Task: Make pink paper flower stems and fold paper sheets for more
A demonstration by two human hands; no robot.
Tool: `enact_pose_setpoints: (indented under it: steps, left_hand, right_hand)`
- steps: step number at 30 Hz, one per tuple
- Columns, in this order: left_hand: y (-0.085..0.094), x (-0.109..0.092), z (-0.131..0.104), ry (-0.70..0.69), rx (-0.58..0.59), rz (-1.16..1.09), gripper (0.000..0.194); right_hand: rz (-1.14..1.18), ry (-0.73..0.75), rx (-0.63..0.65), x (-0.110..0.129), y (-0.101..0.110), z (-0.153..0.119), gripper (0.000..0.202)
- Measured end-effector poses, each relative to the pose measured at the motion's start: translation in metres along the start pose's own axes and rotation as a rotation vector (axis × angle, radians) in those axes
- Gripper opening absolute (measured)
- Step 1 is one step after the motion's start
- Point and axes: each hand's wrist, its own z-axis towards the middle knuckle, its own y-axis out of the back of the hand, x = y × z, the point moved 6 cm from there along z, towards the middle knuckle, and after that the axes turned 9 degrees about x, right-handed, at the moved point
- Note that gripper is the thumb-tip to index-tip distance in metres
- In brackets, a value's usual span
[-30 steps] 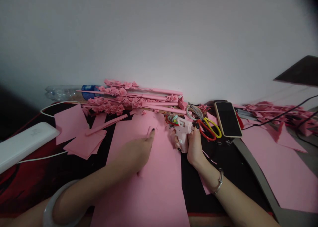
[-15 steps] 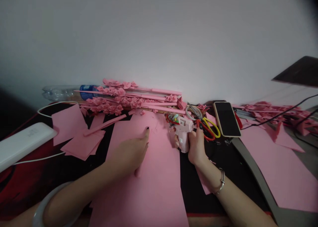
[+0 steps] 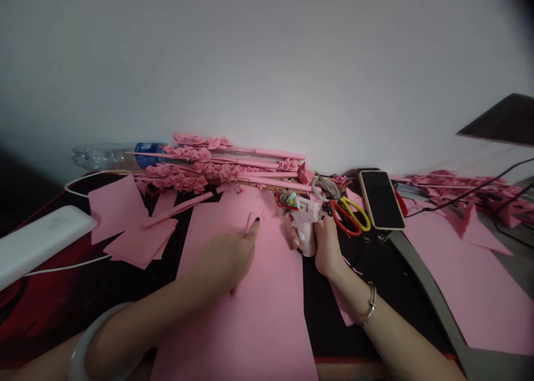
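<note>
from my remote seat i see the left hand (image 3: pixel 227 258) lying palm down over a thin pink paper roll (image 3: pixel 235 291), which pokes out beyond both the fingers and the heel of the palm. its thumb is stretched forward along the roll; the other fingers are mostly hidden, so i cannot tell how tightly they close. the roll rests on a long, flat pink paper sheet (image 3: pixel 271 320) in the middle of the black mat (image 3: pixel 337 336). the right hand (image 3: pixel 329 250) has its fingers wrapped around the grip of a small pale pink glue gun (image 3: pixel 306 222), held upright at the sheet's right edge. just beside it lie scissors with red and yellow handles (image 3: pixel 361 209), then a dark-screened phone in a pale case (image 3: pixel 381 200). i see pink paper flower stems (image 3: pixel 187 178) piled behind, near a clear plastic bottle (image 3: pixel 106 156), with pink paper squares (image 3: pixel 139 241) and a white rectangular device (image 3: pixel 50 236) on the left.
</note>
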Motion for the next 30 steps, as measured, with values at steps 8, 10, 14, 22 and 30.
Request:
enact_pose_setpoints:
  steps: [8, 10, 14, 22, 30]
  left_hand:
    - [-0.005, 0.013, -0.002, 0.003, -0.084, -0.093, 0.056]
    - [-0.005, 0.016, -0.002, 0.008, -0.11, -0.099, 0.058]
    - [-0.006, 0.025, -0.001, 0.07, -0.137, -0.075, 0.063]
    - [-0.009, 0.027, 0.001, 0.069, -0.162, -0.114, 0.065]
    - [-0.003, 0.03, 0.002, 0.053, -0.216, -0.189, 0.067]
  right_hand:
    - [0.032, 0.002, 0.014, 0.002, -0.001, 0.0, 0.062]
    - [0.023, 0.01, 0.01, 0.003, 0.0, 0.0, 0.066]
    - [-0.011, -0.029, -0.009, -0.001, 0.007, 0.0, 0.07]
    - [-0.061, -0.122, 0.072, -0.006, 0.011, -0.001, 0.067]
    - [-0.008, -0.136, 0.046, -0.007, 0.012, -0.001, 0.069]
